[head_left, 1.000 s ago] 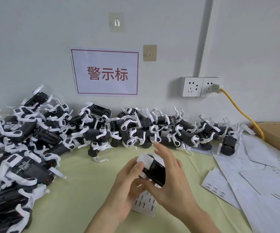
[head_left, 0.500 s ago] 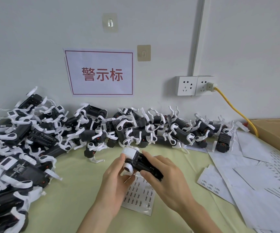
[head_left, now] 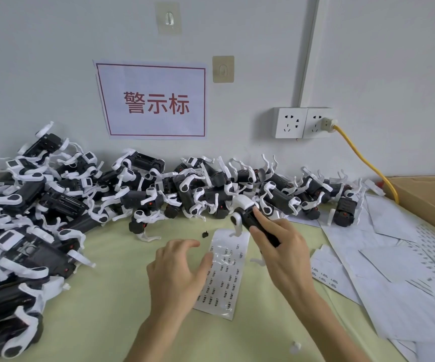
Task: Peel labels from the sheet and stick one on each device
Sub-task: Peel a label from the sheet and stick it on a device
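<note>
Pale green counter (head_left: 106, 309), wall sign (head_left: 153, 100) reading 警示标, right hand (head_left: 284, 246) gripping black-and-white plastic device (head_left: 247, 218), left hand (head_left: 179, 270) spread over glossy label sheet (head_left: 226, 273).

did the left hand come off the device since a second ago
Yes. The left hand has dropped toward the label sheet; only the right hand holds the device.

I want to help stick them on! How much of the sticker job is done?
Done: the top of the label sheet is bare, and used-up sheets lie at the right. I can't tell which devices already have labels. In hand: the right hand holds one black-and-white device, and the left hand rests open at the sheet's edge. Left: many labels remain, and a big pile of devices waits by the wall.
</note>
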The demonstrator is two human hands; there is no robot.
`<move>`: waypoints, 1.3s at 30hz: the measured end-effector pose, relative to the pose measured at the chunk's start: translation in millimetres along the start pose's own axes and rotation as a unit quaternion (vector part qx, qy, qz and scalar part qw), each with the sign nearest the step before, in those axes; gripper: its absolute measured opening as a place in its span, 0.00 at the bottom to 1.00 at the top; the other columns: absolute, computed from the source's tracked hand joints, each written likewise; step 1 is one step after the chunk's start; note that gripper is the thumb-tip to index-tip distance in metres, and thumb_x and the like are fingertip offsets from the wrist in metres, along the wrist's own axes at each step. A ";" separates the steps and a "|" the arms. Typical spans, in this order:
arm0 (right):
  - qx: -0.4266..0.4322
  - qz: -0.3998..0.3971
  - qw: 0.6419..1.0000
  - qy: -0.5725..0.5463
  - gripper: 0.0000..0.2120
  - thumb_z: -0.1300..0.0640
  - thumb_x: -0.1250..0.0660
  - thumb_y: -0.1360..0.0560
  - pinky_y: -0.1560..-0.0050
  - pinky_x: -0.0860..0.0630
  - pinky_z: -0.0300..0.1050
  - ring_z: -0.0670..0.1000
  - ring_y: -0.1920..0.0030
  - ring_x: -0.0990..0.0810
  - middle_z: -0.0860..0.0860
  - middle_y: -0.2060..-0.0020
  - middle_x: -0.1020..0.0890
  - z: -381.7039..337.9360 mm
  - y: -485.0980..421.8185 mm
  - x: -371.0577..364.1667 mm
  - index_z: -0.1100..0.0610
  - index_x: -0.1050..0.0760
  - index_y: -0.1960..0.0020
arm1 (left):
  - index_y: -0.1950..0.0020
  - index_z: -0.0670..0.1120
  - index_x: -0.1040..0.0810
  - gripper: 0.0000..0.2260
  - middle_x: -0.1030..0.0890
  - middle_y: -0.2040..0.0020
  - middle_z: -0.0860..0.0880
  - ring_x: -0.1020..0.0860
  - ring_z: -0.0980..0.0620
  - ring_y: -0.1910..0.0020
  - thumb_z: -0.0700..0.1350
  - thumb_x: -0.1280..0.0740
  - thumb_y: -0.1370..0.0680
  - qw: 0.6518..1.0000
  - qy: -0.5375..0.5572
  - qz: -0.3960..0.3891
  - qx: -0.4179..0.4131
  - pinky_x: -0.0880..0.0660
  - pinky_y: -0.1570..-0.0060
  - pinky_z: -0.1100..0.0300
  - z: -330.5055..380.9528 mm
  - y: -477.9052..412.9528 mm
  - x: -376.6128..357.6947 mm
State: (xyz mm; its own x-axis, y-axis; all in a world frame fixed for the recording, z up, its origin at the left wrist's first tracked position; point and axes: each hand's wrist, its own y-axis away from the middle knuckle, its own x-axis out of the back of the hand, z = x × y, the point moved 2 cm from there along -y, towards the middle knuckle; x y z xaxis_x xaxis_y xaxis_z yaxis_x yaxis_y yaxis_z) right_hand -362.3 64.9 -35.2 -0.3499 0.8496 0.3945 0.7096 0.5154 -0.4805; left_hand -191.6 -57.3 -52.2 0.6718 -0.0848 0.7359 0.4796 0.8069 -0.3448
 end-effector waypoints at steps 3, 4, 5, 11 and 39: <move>-0.027 0.029 0.999 -0.004 0.14 0.49 0.28 0.23 0.64 0.32 0.31 0.42 0.61 0.23 0.41 0.59 0.20 3.6 -2.4 5.2 0.41 0.18 0.38 | 0.24 0.57 0.33 0.31 0.35 0.23 0.55 0.41 0.52 0.21 0.72 0.44 0.22 0.980 -0.160 -0.117 0.003 0.43 0.24 0.46 -2.7 2.8 -14.4; -0.036 0.035 0.999 -0.008 0.13 0.49 0.26 0.24 0.65 0.32 0.30 0.41 0.62 0.22 0.40 0.60 0.19 4.2 -2.7 7.0 0.41 0.17 0.41 | 0.24 0.57 0.35 0.33 0.38 0.21 0.54 0.45 0.51 0.20 0.73 0.44 0.23 0.974 -0.176 -0.145 -0.006 0.45 0.23 0.44 -2.6 3.6 -17.3; -0.043 0.039 0.998 -0.007 0.12 0.50 0.25 0.25 0.66 0.32 0.30 0.40 0.62 0.22 0.39 0.60 0.19 4.6 -3.0 8.4 0.41 0.16 0.43 | 0.24 0.57 0.36 0.33 0.40 0.21 0.54 0.47 0.51 0.19 0.74 0.43 0.24 0.972 -0.167 -0.163 -0.010 0.47 0.22 0.42 -3.6 4.0 -19.7; -0.082 0.051 0.995 0.020 0.07 0.54 0.21 0.30 0.56 0.24 0.35 0.37 0.55 0.19 0.37 0.51 0.17 6.6 -3.9 12.4 0.46 0.13 0.54 | 0.37 0.62 0.27 0.21 0.30 0.36 0.63 0.35 0.56 0.26 0.61 0.27 0.28 0.989 -0.041 -0.140 0.038 0.46 0.23 0.44 -3.4 -0.1 -9.6; 0.092 -0.088 0.991 -0.047 0.10 0.58 0.27 0.23 0.52 0.29 0.28 0.42 0.53 0.19 0.38 0.52 0.19 -35.9 24.5 -11.3 0.45 0.18 0.46 | 0.45 0.42 0.16 0.16 0.14 0.48 0.36 0.15 0.36 0.51 0.44 0.25 0.32 0.813 0.535 -0.180 0.142 0.19 0.52 0.47 15.0 3.4 4.6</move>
State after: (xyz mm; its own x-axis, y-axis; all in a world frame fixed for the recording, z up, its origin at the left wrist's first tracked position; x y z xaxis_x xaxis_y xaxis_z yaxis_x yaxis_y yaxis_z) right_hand -319.0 63.9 -23.3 -0.5191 0.7476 0.4143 0.5120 0.6601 -0.5497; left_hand -195.4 -46.2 -41.2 0.6964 -0.6826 -0.2216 0.7059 0.7072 0.0399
